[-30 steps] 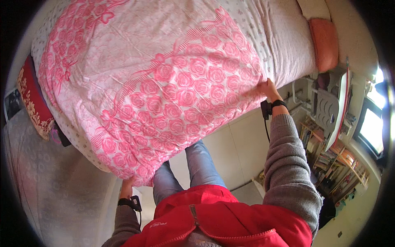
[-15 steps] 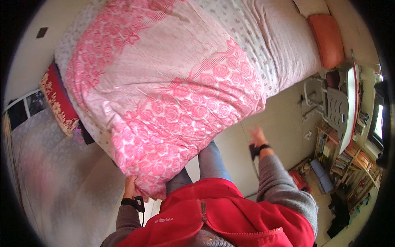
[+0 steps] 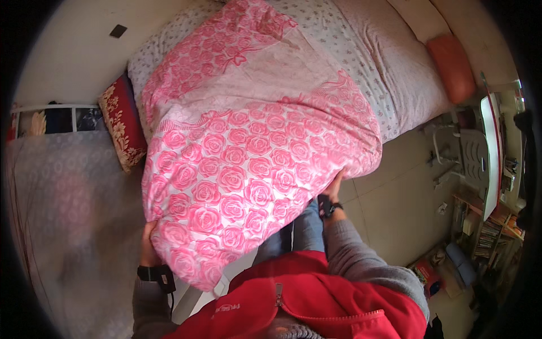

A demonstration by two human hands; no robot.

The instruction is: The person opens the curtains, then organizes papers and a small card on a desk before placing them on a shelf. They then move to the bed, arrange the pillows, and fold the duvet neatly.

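A pink and white rose-patterned quilt spreads over the bed, its near part raised and hanging toward me. At its near left edge, my left hand is closed on the cloth, the fingers mostly hidden behind it. My right hand grips the quilt's near right edge, with the fingertips partly out of sight. A corner of the quilt droops between my arms, in front of my red vest. Under the quilt lies a white floral sheet. Each wrist wears a black band with a small device.
An orange pillow lies at the bed's right end. A red floral cushion leans against its left end. To the right stand a grey chair, a white-topped desk and a bookshelf. A translucent curtain hangs at left.
My right hand has gone from free in the air to gripping the quilt's edge. My left hand has shifted left with its corner, and the near part of the quilt is spread wider and flatter.
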